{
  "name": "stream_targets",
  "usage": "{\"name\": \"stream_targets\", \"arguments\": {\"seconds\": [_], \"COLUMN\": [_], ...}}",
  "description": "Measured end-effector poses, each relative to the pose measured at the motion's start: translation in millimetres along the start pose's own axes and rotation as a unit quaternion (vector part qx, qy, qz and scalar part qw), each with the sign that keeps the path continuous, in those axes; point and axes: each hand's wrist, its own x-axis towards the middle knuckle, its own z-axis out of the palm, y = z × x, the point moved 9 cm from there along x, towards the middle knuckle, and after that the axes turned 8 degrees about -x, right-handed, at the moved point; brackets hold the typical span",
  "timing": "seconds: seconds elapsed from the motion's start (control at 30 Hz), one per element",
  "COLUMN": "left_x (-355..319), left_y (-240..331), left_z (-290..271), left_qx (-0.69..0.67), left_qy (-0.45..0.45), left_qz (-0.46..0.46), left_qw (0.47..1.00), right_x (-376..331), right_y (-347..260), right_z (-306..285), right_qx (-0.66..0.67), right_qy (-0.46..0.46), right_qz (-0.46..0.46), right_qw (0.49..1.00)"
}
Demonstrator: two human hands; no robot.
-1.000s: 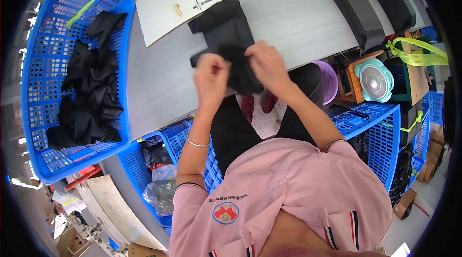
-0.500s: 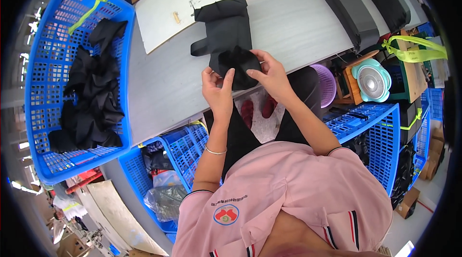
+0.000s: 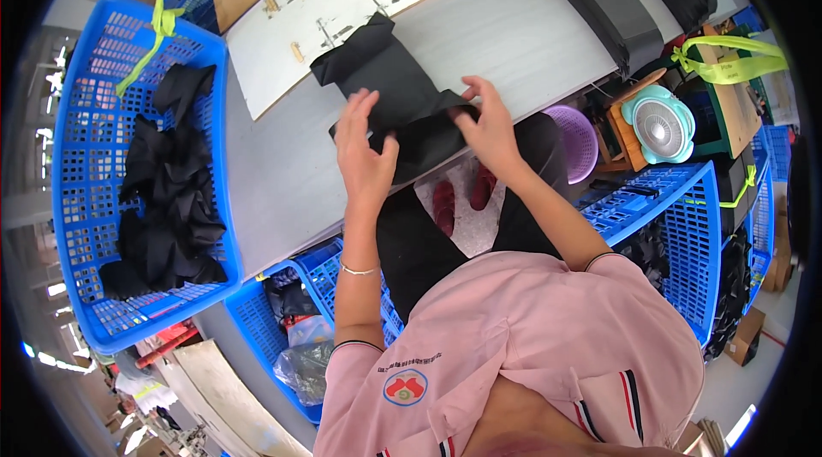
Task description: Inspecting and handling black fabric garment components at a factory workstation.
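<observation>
A black fabric piece point(image 3: 398, 85) with a folded far end lies on the grey table in front of me, its near part at the table's front edge. Over its left side is my left hand point(image 3: 366, 157), fingers stretched out and thumb apart, holding nothing. My right hand point(image 3: 490, 132) is at the fabric's right edge, its thumb against or just beside the cloth. The fingers of that hand stand apart from the thumb. A little of the near fabric is hidden behind my left hand.
A large blue basket point(image 3: 81, 226) with crumpled black fabric pieces point(image 3: 171, 192) stands at the left. Beyond the work lies a marked white board point(image 3: 282, 55). Stacked black panels point(image 3: 599, 8) sit at the far right, above a purple basket point(image 3: 575, 145) and a teal fan point(image 3: 659, 125).
Both hands have loosened from the gathered near end and moved apart. The fabric's near part now lies spread wider, and its far end has shifted left and turned.
</observation>
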Motion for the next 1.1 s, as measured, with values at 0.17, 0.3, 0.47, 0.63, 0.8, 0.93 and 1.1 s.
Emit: {"name": "stream_targets", "arguments": {"seconds": [0.17, 0.3, 0.47, 0.63, 0.8, 0.93, 1.1], "left_x": [25.5, 35.2, 33.7, 29.5, 19.1, -4.8, -60.8], "left_y": [-31.6, -49.5, -57.0, -47.4, 0.7, 48.8, 55.7], "left_z": [43.7, 55.2, 54.0, 46.3, 22.2, -5.0, 57.2], "left_qx": [0.064, 0.063, 0.070, 0.000, -0.113, -0.114, -0.477], "left_qy": [-0.117, -0.136, -0.140, -0.159, -0.104, 0.025, -0.107], "left_qz": [-0.037, -0.051, -0.083, -0.136, -0.090, 0.008, -0.136], "left_qw": [0.990, 0.987, 0.984, 0.978, 0.984, 0.993, 0.862], "right_x": [-8.8, 16.2, 94.4, 167.8, 191.5, 176.9, 72.6], "right_y": [-0.2, 44.6, 43.4, 109.4, 137.5, 88.1, 6.3], "right_z": [-5.5, -37.1, -176.5, -259.4, -273.9, -255.0, -180.9], "right_qx": [-0.058, -0.014, -0.329, -0.496, -0.388, -0.521, -0.570], "right_qy": [-0.084, -0.123, 0.189, 0.153, 0.072, 0.141, 0.112], "right_qz": [-0.041, 0.093, -0.131, -0.003, 0.012, -0.140, -0.327], "right_qw": [0.994, 0.988, 0.916, 0.855, 0.919, 0.830, 0.745]}}
